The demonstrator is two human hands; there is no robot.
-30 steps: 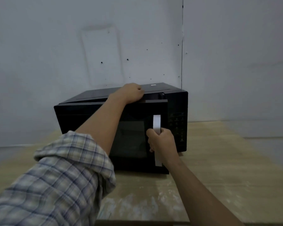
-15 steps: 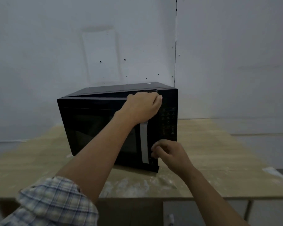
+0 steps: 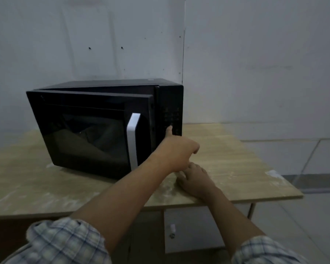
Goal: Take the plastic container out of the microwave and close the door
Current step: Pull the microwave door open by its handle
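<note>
Single head-mounted wide-angle view, no second camera to overlap with. It looks forward and slightly down from standing height at the near edge of the worktop [image 3: 255, 168], facing the corner of the wall [image 3: 255, 63]. The microwave [image 3: 107, 130] sits mid-frame, within arm's reach. Both forearms enter from the bottom edge, sleeves close to the lens. The floor [image 3: 312, 225] shows at lower right, past the worktop's edge. The frame is dim and soft.
</note>
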